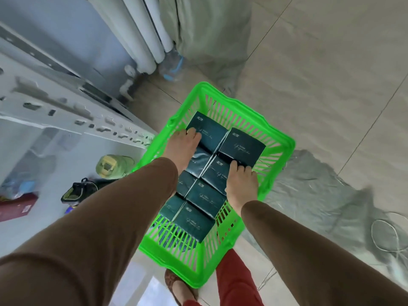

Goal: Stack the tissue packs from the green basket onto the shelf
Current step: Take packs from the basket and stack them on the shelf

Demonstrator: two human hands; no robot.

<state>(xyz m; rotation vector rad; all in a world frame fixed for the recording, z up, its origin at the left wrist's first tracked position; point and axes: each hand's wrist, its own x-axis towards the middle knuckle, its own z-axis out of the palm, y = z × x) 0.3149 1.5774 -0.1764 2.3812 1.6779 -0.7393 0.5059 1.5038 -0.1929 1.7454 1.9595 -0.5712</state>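
A bright green plastic basket (280,142) stands on the floor below me, filled with several dark teal tissue packs (205,197) laid in two rows. My left hand (181,146) reaches into the far left of the basket, fingers curled over the edge of a far pack (209,129). My right hand (241,184) presses on the right row, fingertips hooked over the far edge of a pack (217,173). Both arms wear brown sleeves. The white metal shelf (66,111) runs along the left, its slotted post close to the basket's left rim.
A white radiator (141,36) and a grey-green sack (212,36) stand behind the basket. Under the shelf lie a black shoe (77,191), a green bag (110,166) and a red box (15,208). My red trouser leg (236,279) is beside the basket's near corner. Grey plastic sheeting covers the floor at right.
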